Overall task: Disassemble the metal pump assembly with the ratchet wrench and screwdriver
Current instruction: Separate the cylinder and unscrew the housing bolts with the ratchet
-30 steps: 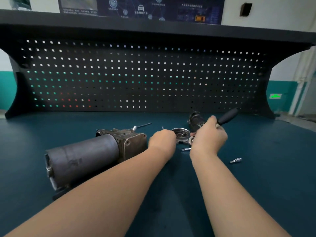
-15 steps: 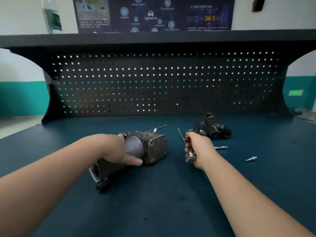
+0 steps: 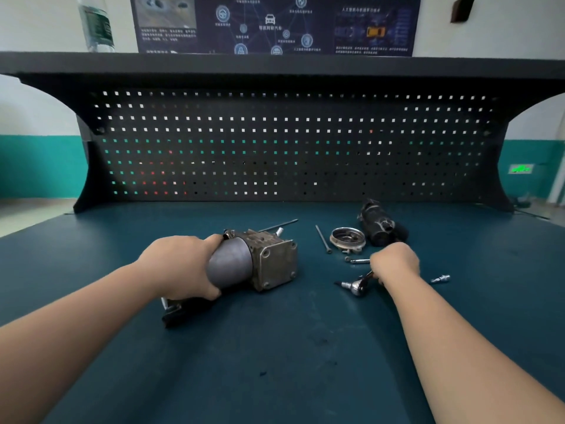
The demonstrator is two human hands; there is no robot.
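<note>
Pump assembly on teal bench w/ black pegboard behind.

- L hand & R hand: bare, no gloves, rings or watch.
- Both forearms bare to frame edge, no sleeves visible.

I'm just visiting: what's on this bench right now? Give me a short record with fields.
Surface: dark teal workbench top
Main part: grey cylindrical metal pump assembly, lying on its side
Left hand: grips the pump's cylinder
Right hand: holds the chrome ratchet wrench, head near the bench
Loose parts: round metal ring cover, long thin bolt, black motor piece
</note>
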